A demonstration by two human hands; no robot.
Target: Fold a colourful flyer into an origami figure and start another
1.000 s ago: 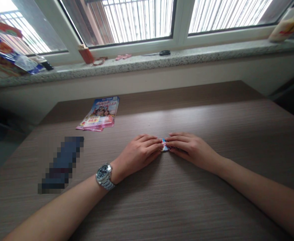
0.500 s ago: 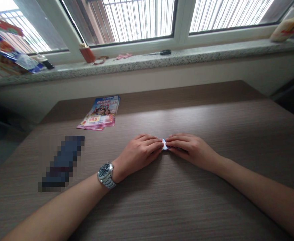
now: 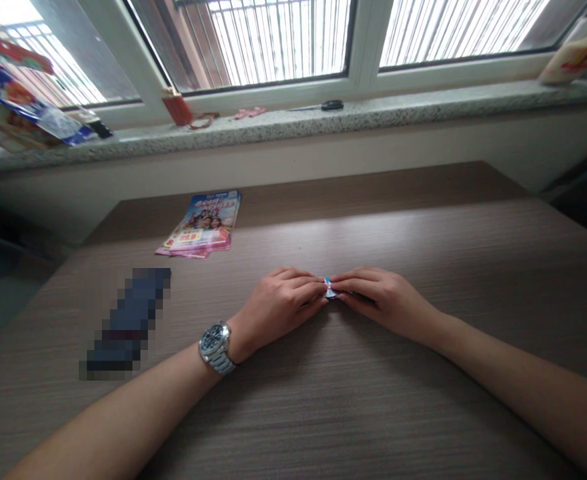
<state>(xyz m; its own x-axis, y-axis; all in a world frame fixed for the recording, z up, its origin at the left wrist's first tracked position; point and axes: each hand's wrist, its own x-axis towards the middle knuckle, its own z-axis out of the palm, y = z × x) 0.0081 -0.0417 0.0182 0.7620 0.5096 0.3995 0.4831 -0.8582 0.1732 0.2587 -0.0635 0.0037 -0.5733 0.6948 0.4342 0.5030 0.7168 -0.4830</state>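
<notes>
Between my two hands is a narrow piece of printed paper [image 3: 329, 288], coloured white and blue with a little red. Only a small strip of it shows; the fingers cover the rest. My left hand [image 3: 286, 297], with a metal watch on the wrist, is closed on its left end, thumb below and fingers above. Gripping the other end in the same way is my right hand [image 3: 376, 291]. Both hands are low over the brown table [image 3: 293, 413], and their fingertips are a short gap apart.
A stack of colourful flyers [image 3: 206, 223] lies toward the table's back left. Nearer on the left is a dark, blurred-out oblong object [image 3: 131, 320]. Scissors [image 3: 331, 105], an orange-red container [image 3: 177, 108] and packets stand or lie on the stone windowsill [image 3: 398, 107].
The paper has turned slightly between my fingers, so more blue print shows where it was mostly white. Both hands keep nearly the same place and grip.
</notes>
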